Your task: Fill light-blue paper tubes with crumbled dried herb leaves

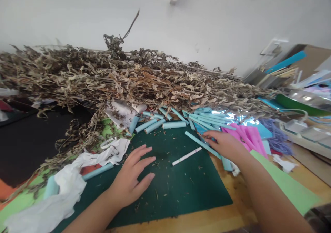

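My left hand (136, 176) hovers over the dark green cutting mat (178, 200), fingers spread and holding nothing. Beyond its fingertips lies a thin white paper roll (186, 156) with a faint band. At the mat's right edge, my right hand (223, 145) has its fingers curled together in a pinch; what is between them is too small to make out. Close beside those fingers is a long light-blue paper tube (203, 144). Shorter, thicker light-blue rolls (174, 125) lie along the mat's far edge. Several slim light-blue tubes (207, 119) are bunched just beyond my right hand.
Dried leafy stalks (144, 81) are heaped along the wall. Crumpled white tissue (67, 184) lies at the left. Pink crepe paper (249, 136), purple shredded strands (276, 136), a light-green sheet (287, 184) and a power strip (307, 133) are at the right.
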Demonstrator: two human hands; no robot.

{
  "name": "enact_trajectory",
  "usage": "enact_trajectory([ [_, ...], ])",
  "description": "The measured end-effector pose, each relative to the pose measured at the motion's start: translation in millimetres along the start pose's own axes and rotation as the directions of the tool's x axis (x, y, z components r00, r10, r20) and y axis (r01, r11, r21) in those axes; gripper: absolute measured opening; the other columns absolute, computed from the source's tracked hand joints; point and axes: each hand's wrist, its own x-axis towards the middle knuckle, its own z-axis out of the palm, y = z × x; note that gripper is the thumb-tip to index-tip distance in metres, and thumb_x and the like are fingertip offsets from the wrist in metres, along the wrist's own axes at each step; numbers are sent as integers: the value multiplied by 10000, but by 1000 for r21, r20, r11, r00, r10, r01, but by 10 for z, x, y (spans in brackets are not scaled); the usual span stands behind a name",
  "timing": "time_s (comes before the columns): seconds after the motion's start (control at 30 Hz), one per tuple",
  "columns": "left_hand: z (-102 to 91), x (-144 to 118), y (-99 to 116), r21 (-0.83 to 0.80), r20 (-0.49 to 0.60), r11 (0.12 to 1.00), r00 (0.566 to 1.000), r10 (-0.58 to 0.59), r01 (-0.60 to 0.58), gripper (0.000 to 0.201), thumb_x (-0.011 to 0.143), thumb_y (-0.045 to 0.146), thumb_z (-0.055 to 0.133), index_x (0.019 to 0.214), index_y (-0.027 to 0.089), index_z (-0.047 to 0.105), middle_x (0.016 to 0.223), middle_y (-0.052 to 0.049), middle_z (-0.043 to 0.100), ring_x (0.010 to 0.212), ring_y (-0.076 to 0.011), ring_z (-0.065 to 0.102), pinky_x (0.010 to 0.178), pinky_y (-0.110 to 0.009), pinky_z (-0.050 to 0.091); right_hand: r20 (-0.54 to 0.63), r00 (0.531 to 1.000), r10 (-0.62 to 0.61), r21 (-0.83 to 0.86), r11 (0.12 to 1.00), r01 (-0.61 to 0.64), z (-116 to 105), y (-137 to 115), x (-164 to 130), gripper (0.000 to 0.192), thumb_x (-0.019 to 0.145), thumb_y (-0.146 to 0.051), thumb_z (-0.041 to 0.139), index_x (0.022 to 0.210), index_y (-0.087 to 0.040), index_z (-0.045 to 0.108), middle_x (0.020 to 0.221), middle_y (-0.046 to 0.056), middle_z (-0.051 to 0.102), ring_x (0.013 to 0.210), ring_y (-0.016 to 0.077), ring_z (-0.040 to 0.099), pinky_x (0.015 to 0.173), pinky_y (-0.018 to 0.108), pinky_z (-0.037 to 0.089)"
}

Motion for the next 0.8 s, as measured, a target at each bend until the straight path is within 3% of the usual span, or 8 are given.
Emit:
enact_trajectory([
  [0.07, -9, 2, 13, -16, -12, 1000, 1000, 21, -22, 374, 754, 165, 460, 1118, 200, 385, 1176, -109, 435, 1144, -222, 351, 916, -413, 352, 10, 1000, -25, 234, 972, 22, 29, -234, -23, 172, 771, -280, 415, 844, -190, 541, 851, 52, 591, 738, 176, 535, 638, 295, 406],
  [0.17, -8, -8, 29, -8, -30, 999, 999, 45, -45, 407, 746, 177, 478, 1136, 200, 362, 1088, -101, 517, 1044, -194, 460, 863, -351, 411, 80, 992, -95, 578, 816, 32, 224, -665, -27, 140, 712, -321, 476, 740, -188, 508, 672, 4, 554, 564, 120, 505, 523, 248, 414],
  [0.23, 10, -33, 28, 27, -59, 999, 997, 41, -39, 443, 733, 204, 505, 1148, 204, 350, 1021, -91, 559, 970, -189, 512, 823, -332, 436, 132, 981, -141, 837, 546, -34, 414, -951, -9, 137, 635, -290, 536, 684, -180, 469, 628, -17, 520, 548, 100, 492, 519, 231, 415],
  [0.37, 63, -95, -15, 46, -145, 997, 988, -50, 58, 591, 686, 258, 566, 1206, 201, 291, 939, -82, 589, 846, -191, 566, 742, -313, 467, 206, 955, -212, 965, 208, -162, 741, -1356, 23, 238, 592, -349, 563, 671, -176, 420, 603, -30, 504, 527, 98, 505, 474, 228, 420],
  [0.47, 69, -94, -62, -73, -133, 982, 974, -184, 175, 647, 686, 254, 556, 1248, 206, 238, 848, -49, 594, 750, -166, 576, 695, -297, 473, 233, 939, -252, 972, 30, -233, 886, -1451, 16, 292, 575, -369, 607, 663, -173, 409, 594, -36, 509, 522, 98, 517, 471, 227, 423],
  [0.6, 14, -37, -77, -256, -39, 938, 967, -250, 232, 577, 716, 298, 516, 1238, 206, 287, 699, -1, 564, 621, -124, 547, 641, -269, 467, 244, 937, -249, 959, -83, -272, 1019, -1420, -22, 326, 568, -377, 644, 635, -168, 402, 560, -46, 513, 458, 71, 484, 390, 172, 364],
  [0.7, -36, 6, -45, -269, -2, 927, 963, -271, 261, 453, 700, 399, 518, 1100, 191, 473, 689, -22, 565, 612, -138, 537, 603, -263, 456, 272, 921, -278, 948, -90, -307, 1074, -1407, -64, 339, 533, -373, 676, 602, -154, 425, 546, -43, 515, 420, 57, 452, 363, 163, 344],
  [0.8, -65, 41, -11, -269, -15, 929, 964, -266, 253, 267, 733, 352, 486, 904, 167, 571, 656, -34, 557, 602, -138, 528, 563, -245, 442, 286, 913, -291, 945, -74, -319, 1078, -1411, -103, 318, 529, -347, 682, 578, -142, 443, 553, -50, 505, 404, 39, 437, 387, 165, 357],
])
